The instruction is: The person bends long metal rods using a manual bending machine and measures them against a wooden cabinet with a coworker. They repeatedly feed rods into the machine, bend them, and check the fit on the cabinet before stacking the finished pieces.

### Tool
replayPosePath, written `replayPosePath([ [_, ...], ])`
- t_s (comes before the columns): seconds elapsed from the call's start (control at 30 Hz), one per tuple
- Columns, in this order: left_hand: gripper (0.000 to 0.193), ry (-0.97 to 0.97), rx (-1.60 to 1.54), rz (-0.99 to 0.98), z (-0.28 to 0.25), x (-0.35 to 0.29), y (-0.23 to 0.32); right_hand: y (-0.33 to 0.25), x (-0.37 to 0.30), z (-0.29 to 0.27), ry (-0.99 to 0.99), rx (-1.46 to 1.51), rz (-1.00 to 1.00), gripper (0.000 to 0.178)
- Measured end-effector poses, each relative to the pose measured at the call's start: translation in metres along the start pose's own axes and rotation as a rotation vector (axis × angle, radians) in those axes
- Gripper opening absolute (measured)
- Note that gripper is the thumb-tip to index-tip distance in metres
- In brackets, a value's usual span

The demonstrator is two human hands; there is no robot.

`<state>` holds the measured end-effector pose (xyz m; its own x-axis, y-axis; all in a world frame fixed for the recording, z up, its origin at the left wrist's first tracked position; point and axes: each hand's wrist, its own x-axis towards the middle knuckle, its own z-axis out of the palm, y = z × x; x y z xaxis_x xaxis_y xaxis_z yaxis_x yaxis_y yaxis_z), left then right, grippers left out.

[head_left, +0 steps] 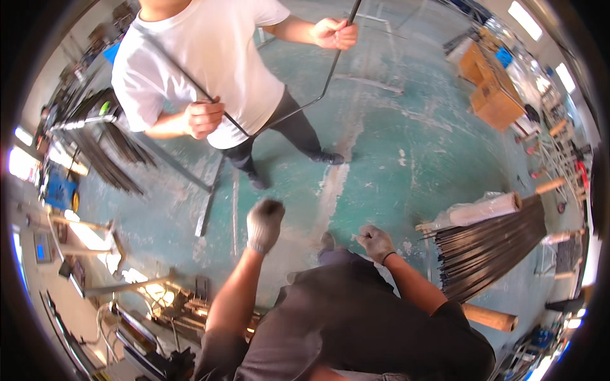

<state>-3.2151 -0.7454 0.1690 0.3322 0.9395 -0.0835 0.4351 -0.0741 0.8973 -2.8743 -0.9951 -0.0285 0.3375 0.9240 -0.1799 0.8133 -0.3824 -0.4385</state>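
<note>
My left hand (264, 226), in a pale knit glove with a dark, blurred finger end, is raised in front of me and curled into a fist. Nothing sticks out of it. Lower and to the right, my right hand (375, 244) wears a greyish glove and is closed too, with nothing visible in it. Both are apart from anything else. Facing me, a person in a white T-shirt (213, 60) grips a thin dark U-shaped bent rod (293, 115) with both bare hands. My hands do not touch that rod.
Bundled dark metal strips (486, 251) lie at right, with a plastic-wrapped roll (486, 211) on them. Dark strips hang over a rack (111, 149) at left, beside a metal stand (204, 206). A wooden cabinet (492, 89) stands far right. Machinery (143, 333) fills the lower left.
</note>
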Motion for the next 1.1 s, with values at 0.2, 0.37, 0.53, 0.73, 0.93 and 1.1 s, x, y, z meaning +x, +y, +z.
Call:
replayPosePath([
  [0.2,0.011,-0.020,-0.306,-0.425,0.052,-0.066,-0.081,-0.008,0.012,-0.028,0.018,0.349,0.196,0.032],
  [0.37,0.013,-0.012,-0.131,-0.536,0.085,-0.050,-0.105,0.039,0.045,-0.029,-0.097,0.165,0.222,0.035],
  [0.53,0.012,-0.022,-0.058,-0.501,0.119,-0.014,-0.105,0.101,0.052,-0.030,-0.290,-0.037,0.061,0.045],
  [0.73,0.013,-0.099,0.097,-0.473,0.164,0.050,-0.107,0.143,0.068,-0.025,-0.242,0.362,0.466,0.055],
  [0.93,0.015,-0.175,0.100,-0.497,0.220,0.161,-0.105,0.141,0.111,-0.078,-0.222,0.395,0.545,0.060],
  [1.1,0.016,-0.345,0.063,-0.452,0.320,0.298,-0.094,0.217,0.131,-0.059,-0.094,0.535,0.829,0.059],
])
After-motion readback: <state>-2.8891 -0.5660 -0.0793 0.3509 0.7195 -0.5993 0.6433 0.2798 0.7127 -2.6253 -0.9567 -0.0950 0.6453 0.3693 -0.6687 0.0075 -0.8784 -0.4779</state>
